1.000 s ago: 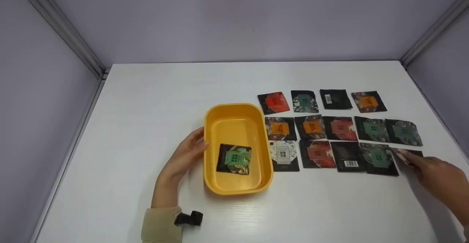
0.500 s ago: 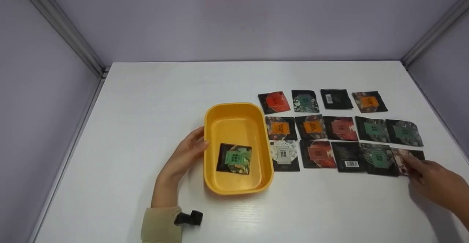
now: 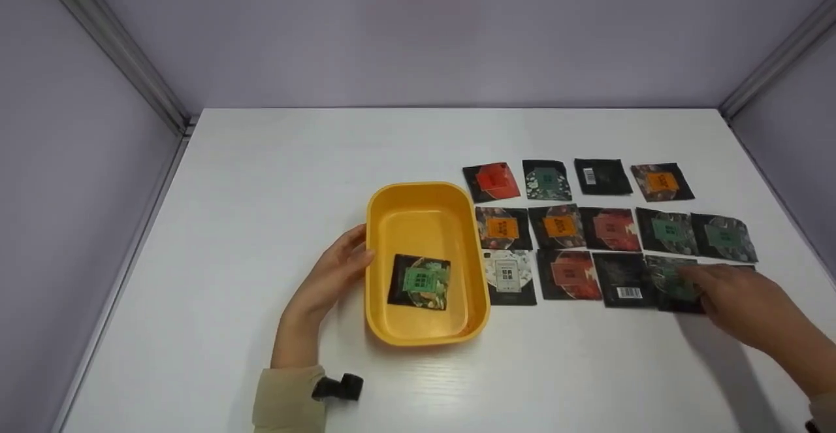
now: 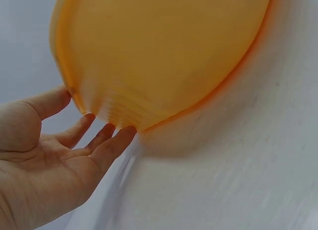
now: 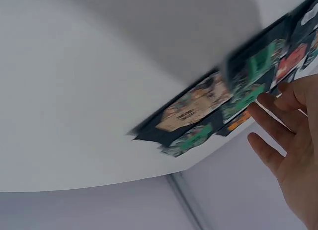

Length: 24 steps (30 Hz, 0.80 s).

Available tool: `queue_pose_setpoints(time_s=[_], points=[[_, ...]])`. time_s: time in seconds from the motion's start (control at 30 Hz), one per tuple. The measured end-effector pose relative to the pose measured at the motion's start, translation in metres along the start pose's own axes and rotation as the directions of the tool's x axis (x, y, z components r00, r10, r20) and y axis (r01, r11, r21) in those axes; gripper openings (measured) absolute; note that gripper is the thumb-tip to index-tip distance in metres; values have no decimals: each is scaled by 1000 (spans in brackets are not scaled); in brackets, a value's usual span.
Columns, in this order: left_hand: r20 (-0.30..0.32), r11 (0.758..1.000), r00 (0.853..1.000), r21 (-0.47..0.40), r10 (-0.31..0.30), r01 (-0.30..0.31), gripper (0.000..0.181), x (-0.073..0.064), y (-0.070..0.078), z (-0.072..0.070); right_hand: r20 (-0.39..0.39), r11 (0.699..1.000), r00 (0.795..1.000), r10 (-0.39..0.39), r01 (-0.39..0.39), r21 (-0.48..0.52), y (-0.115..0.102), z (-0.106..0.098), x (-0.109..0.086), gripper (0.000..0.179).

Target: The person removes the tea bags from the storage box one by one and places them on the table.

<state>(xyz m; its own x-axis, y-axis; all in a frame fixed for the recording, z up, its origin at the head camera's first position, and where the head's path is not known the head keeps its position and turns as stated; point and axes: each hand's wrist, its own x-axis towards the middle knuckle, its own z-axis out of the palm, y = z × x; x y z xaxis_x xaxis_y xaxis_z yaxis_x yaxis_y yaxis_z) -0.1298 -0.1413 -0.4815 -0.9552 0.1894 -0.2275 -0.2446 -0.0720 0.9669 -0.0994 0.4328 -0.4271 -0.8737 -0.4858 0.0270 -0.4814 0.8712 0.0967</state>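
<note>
A yellow plastic tray [image 3: 428, 224] stands on the table, with one black-and-green sachet [image 3: 420, 281] lying inside. My left hand [image 3: 330, 277] is at its left wall; in the left wrist view, thumb tip and extended fingertips [image 4: 130, 131] touch the outside near the rim. My right hand [image 3: 744, 299] is over a dark green-labelled sachet [image 3: 673, 281] in the front row, its fingertips at the upper right part. The right wrist view shows its fingers spread loosely. Beside it lies a brown-patterned sachet [image 5: 196, 103], mostly hidden by the hand in the head view.
Several flat sachets lie in three rows right of the tray, including a red one [image 3: 493, 181], a white one [image 3: 508, 277] and a black one with a barcode [image 3: 602, 177]. The white table [image 3: 281, 178] is bounded by grey walls [image 3: 424, 34].
My right hand has moved left from the brown-patterned sachet to the green-labelled one beside it. The brown sachet, tilted under the fingers a second ago, now lies flat. The left hand and tray stay put.
</note>
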Motion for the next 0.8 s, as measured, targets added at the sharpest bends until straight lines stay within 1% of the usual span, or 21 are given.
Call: queue_pose_setpoints(time_s=[0.07,0.17,0.27,0.33,0.47,0.53,0.63,0.8], points=[[-4,1000,1000,0,1,-1,58,0,1,0,-47,998,997,-68,68,-2,-15,-5,11,50],[-4,1000,1000,0,-4,4,58,0,1,0,-126,986,977,-169,168,-20,-37,-11,27,53],[0,1000,1000,4,-5,5,59,0,1,1,-201,972,951,-234,235,-21,-61,-16,42,50],[1,1000,1000,2,-4,4,59,0,1,1,-249,965,934,-258,264,-10,-76,-19,53,46],[6,1000,1000,2,-4,4,60,0,2,1,-349,942,885,-309,335,17,-104,-25,73,38],[8,1000,1000,-1,-5,5,60,0,2,1,-381,932,865,-326,361,22,-118,-28,82,35],[8,1000,1000,-3,-1,1,59,-1,2,1,-371,921,857,-357,389,12,-136,-35,95,32],[34,999,999,-46,16,-14,60,-1,1,0,-270,899,865,-423,438,-4,-165,-47,117,35]])
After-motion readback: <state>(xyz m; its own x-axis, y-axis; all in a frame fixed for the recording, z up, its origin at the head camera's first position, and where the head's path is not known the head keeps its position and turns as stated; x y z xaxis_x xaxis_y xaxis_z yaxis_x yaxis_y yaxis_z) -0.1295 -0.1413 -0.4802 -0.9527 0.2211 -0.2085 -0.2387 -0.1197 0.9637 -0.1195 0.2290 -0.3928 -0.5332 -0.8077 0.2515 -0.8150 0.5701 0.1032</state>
